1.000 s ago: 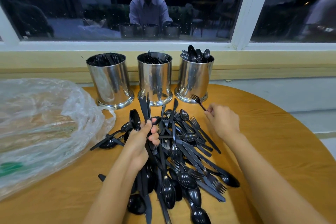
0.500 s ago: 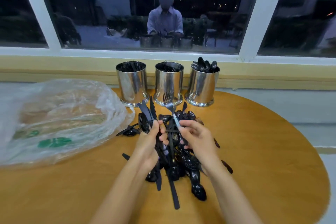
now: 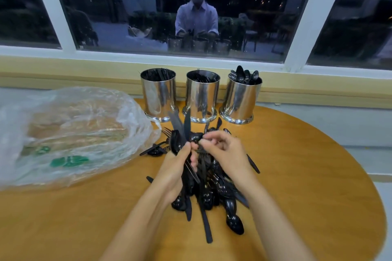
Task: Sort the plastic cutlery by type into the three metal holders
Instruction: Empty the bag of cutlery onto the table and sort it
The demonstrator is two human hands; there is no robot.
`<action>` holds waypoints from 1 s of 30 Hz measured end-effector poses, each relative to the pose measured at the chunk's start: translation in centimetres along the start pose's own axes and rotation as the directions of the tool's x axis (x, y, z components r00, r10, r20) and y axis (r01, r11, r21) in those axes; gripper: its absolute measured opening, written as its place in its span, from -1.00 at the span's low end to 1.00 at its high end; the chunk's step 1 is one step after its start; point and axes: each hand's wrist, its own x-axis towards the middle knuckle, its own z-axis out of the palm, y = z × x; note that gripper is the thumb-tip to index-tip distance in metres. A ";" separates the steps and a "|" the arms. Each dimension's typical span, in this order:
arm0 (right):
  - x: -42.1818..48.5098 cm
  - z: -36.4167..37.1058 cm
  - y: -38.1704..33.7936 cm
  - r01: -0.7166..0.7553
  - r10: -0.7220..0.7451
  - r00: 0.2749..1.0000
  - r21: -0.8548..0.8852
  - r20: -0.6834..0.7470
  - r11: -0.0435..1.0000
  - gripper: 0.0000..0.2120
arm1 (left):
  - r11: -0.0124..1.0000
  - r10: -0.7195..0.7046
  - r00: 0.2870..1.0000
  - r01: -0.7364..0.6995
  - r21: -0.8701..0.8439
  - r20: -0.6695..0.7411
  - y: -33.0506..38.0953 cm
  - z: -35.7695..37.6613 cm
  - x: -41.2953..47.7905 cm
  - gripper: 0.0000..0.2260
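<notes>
The left hand [image 3: 179, 168] is closed around a bundle [image 3: 184, 127] of black plastic cutlery, held upright over the table [image 3: 301, 176]. Knife blades, a spoon bowl and the tines of a fork [image 3: 167, 132] stick up above its thumb. The right hand [image 3: 226, 152] sits just beside it, fingers curled, with its fingertips [image 3: 204, 143] pinching a thin handle [image 3: 198, 150] at the edge of the bundle. Which type of piece that handle belongs to cannot be told.

Under both hands lies the unsorted pile [image 3: 213, 194] of black knives, forks and spoons, spreading toward the person.

The 3 metal holders stand in a row at the far edge of the table, below the window [image 3: 127, 17]. The left holder [image 3: 158, 95] and the middle holder [image 3: 202, 96] hold dark cutlery that barely rises above their rims. The right holder [image 3: 241, 99] has spoons [image 3: 244, 75] standing bowl-up out of it.

A crumpled clear plastic bag [image 3: 70, 131] lies on the left part of the table, near the left holder.
</notes>
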 end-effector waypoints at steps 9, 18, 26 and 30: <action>4.8 1.4 -0.3 -0.157 0.131 0.958 0.083 0.254 0.984 -0.80 | 0.996 -0.065 0.975 0.051 0.071 0.211 0.6 -0.9 -0.1 -0.76; 5.4 -1.7 2.6 -0.214 0.198 0.967 0.091 0.159 0.973 -0.84 | 0.998 -0.005 1.000 0.005 0.070 -0.004 -0.4 -2.4 1.3 -0.84; 4.4 -8.7 12.1 -0.358 0.361 0.918 -0.728 -0.162 0.584 -0.75 | 0.998 -0.034 0.992 0.027 -0.056 -0.120 -0.9 -3.1 3.6 -0.84; 3.9 -8.4 12.4 -0.343 0.268 0.936 -0.761 -0.228 0.551 -0.78 | 0.997 -0.051 0.992 0.043 -0.071 -0.113 -1.7 -2.0 3.7 -0.83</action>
